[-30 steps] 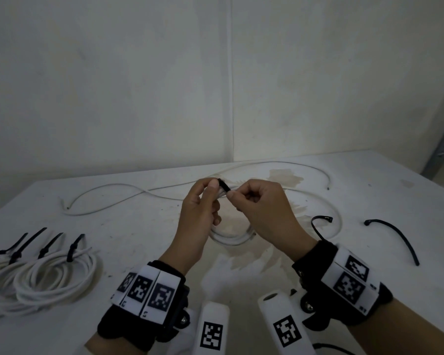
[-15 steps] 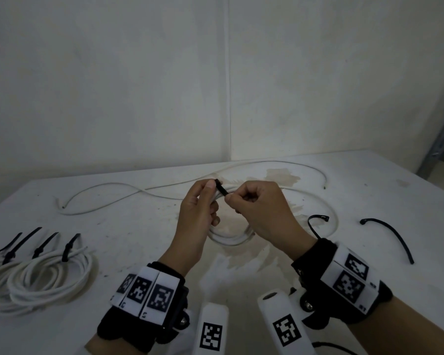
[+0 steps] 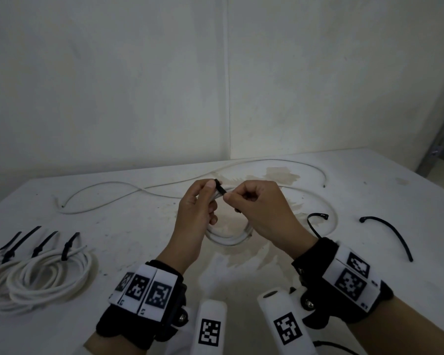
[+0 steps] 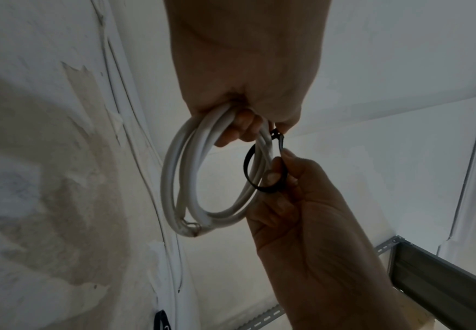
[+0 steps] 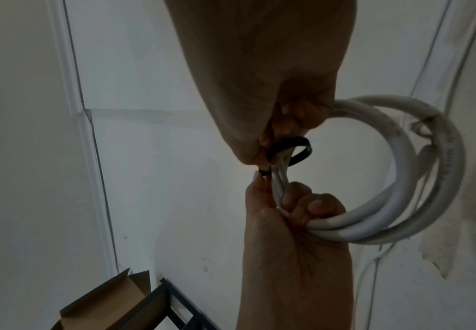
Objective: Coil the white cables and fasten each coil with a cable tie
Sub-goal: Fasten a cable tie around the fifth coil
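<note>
My left hand (image 3: 207, 194) grips a small coil of white cable (image 3: 228, 239) above the table's middle, fingers curled round its strands (image 4: 191, 178). A black cable tie (image 4: 248, 169) is looped loosely round the coil's strands. Its head (image 3: 220, 187) sticks up between the two hands. My right hand (image 3: 232, 199) pinches the tie close to the head, and its thumb and fingers show in the right wrist view (image 5: 270, 143). In that view the tie's loop (image 5: 290, 151) hangs just above the left hand (image 5: 296, 207), and the coil (image 5: 406, 196) hangs to the right.
Several tied white coils (image 3: 49, 272) lie at the table's (image 3: 139, 239) left front. A loose white cable (image 3: 108, 199) snakes across the back. Two spare black ties (image 3: 387, 234) (image 3: 317, 221) lie to the right. A metal rack (image 3: 441, 149) stands beyond the right edge.
Almost nothing has changed. Both hands stay together over the coil with the tie between them, and they have drifted very slightly left.
</note>
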A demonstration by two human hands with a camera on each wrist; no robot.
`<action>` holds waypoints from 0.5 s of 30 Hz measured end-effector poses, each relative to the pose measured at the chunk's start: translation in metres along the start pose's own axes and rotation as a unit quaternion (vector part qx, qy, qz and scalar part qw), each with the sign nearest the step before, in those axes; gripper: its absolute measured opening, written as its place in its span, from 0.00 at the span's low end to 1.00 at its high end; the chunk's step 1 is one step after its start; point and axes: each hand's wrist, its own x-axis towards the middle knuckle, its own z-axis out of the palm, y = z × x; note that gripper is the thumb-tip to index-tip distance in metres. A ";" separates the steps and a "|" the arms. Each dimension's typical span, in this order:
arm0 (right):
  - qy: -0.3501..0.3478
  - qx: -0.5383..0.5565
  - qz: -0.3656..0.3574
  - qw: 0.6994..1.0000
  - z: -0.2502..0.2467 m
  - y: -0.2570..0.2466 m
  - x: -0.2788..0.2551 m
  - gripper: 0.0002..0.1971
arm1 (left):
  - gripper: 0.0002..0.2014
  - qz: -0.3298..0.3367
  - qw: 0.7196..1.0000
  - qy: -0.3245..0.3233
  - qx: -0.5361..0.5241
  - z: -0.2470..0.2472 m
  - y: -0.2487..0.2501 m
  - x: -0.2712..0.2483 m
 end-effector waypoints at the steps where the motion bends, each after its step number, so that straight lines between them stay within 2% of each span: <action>1: 0.002 -0.002 0.001 1.000 0.000 -0.001 0.001 0.10 | 0.10 0.001 1.000 0.002 -0.005 0.000 0.000 0.000; 7: 0.013 0.008 0.010 1.000 0.000 0.000 0.000 0.10 | 0.10 -0.002 1.000 0.004 -0.020 0.002 -0.001 0.000; 15: 0.029 0.006 -0.008 1.000 0.005 0.009 0.001 0.12 | 0.07 0.010 1.000 -0.009 0.022 0.002 -0.007 -0.003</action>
